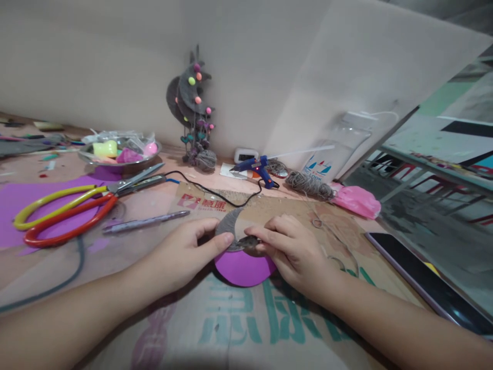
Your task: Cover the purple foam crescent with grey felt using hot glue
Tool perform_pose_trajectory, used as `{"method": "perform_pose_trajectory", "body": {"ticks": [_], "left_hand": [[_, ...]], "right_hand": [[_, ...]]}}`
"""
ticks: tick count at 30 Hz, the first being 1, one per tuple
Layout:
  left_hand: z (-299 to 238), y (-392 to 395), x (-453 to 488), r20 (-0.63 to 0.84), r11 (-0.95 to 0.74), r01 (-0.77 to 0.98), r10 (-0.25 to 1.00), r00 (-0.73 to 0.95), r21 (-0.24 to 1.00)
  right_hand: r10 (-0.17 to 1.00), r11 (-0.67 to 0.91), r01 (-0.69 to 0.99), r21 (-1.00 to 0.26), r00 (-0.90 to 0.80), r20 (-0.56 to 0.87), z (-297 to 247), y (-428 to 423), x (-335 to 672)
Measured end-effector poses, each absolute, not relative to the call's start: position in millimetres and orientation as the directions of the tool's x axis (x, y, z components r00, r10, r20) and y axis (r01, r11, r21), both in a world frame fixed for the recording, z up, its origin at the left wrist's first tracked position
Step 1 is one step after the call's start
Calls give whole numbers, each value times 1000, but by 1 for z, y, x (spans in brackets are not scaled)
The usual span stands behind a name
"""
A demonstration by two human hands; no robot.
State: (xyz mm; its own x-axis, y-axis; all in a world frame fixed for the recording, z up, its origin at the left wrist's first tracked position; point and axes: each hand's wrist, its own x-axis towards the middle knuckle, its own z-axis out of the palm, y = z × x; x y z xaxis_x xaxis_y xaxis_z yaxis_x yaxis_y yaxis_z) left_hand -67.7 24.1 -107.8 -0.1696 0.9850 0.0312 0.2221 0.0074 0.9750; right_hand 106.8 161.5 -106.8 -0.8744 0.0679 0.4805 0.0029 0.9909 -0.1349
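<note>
My left hand is closed, thumb on top, on the left side of a crescent wrapped in grey yarn. The fingers of my right hand pinch together at the darker lower end of the crescent, which they partly cover. Below the crescent shows a rounded purple piece, smooth like foam or card; whether the two are joined I cannot tell. Both hands are over a printed cardboard sheet. A thin grey yarn strand trails over the cardboard to the right of my right hand.
Large scissors, a pen and purple sheets lie left. Behind stand a glue gun with its cord, grey yarn, a bottle and a metal dish. A phone lies right. Decorated crescents hang on the wall.
</note>
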Motion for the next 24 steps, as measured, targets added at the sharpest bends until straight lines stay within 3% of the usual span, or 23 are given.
{"method": "perform_pose_trajectory", "body": {"ticks": [24], "left_hand": [[-110,25,-70,85,-37,277,983,-163,960]], "right_hand": [[82,991,16,-130,-852,517,-105,160,108]]}}
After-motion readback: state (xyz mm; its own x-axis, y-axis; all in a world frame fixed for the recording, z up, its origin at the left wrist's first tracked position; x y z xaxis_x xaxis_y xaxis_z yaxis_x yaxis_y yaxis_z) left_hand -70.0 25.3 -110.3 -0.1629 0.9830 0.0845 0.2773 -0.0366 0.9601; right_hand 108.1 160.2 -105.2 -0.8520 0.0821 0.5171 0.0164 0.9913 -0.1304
